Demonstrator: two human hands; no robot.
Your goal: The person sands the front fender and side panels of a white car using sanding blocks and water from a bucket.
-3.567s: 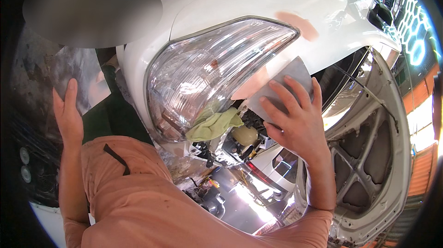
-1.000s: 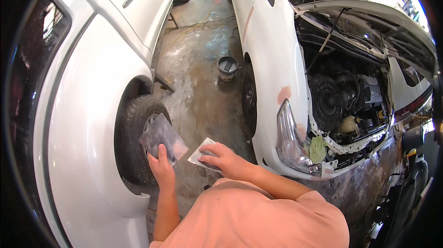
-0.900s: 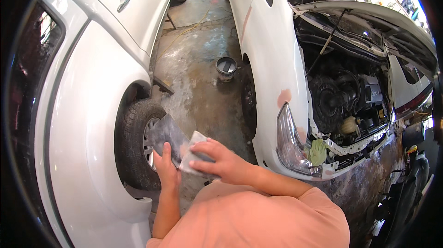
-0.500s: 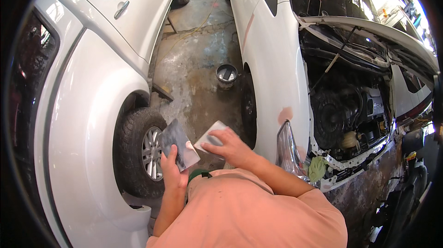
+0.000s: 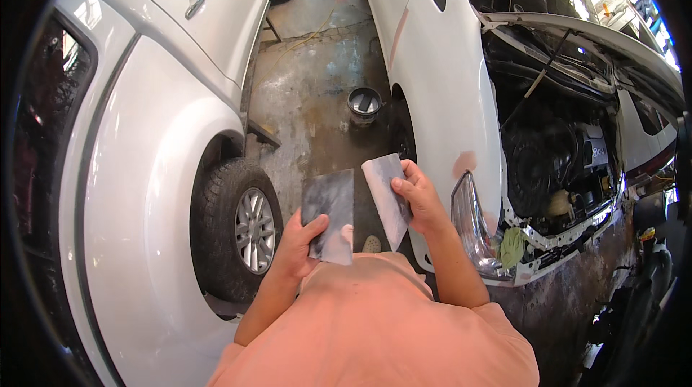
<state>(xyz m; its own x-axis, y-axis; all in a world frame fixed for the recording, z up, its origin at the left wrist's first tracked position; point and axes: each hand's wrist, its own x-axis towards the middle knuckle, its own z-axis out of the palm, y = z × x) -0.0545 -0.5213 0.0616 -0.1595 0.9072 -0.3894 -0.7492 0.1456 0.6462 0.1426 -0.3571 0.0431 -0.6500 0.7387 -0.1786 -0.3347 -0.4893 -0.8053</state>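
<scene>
My left hand (image 5: 294, 246) grips a flat, dark grey rectangular plate (image 5: 328, 199) by its lower left edge, thumb on top. A small pale pink lump of paste (image 5: 347, 232) sits near the plate's right edge. In my right hand (image 5: 425, 203) is a second thin rectangular piece (image 5: 386, 196), pinched between thumb and fingers. It is tilted, with a grey face and a broad pale pinkish-white band along its left side. The two pieces are apart, in front of my chest.
White vehicles flank me: one with a front wheel (image 5: 256, 228) at left, another with an open engine bay (image 5: 555, 149) at right. A bucket (image 5: 364, 106) stands on the floor between them. A pinkish patch (image 5: 464, 163) marks the right fender above the headlight (image 5: 472, 221). A green cloth (image 5: 512, 246) hangs nearby.
My right hand has moved right and turned its piece from lying flat to tilted. The left hand has shifted right, its plate now more upright in view. The gap between the pieces has widened.
</scene>
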